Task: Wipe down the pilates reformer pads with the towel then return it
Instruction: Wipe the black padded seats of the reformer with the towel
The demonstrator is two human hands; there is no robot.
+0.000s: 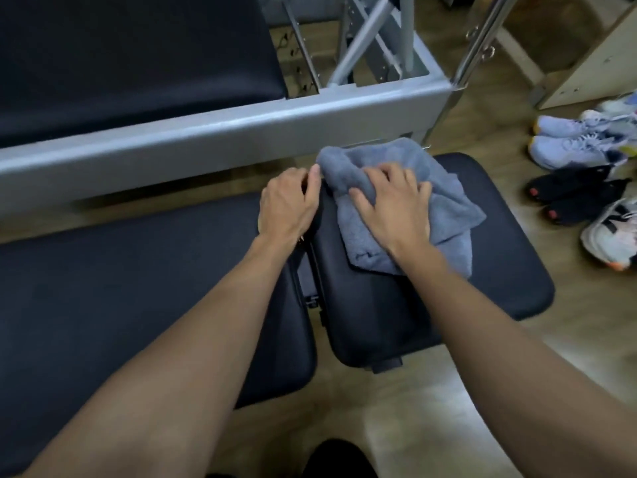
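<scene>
A crumpled grey-blue towel (444,198) lies on a small black pad (499,270) at centre right. My right hand (396,205) presses flat on the towel with fingers spread and bunches its folds. My left hand (287,201) curls over the left edge of that pad, at the gap beside a long black pad (120,288). Its fingertips touch the towel's corner. Another black pad (138,63) sits on the grey reformer frame (241,132) at the top left.
Several pairs of shoes (579,146) lie on the wooden floor at the right. Metal bars and springs (362,46) rise behind the grey frame. A light wooden cabinet (599,53) stands at the upper right. A dark shape shows at the bottom edge.
</scene>
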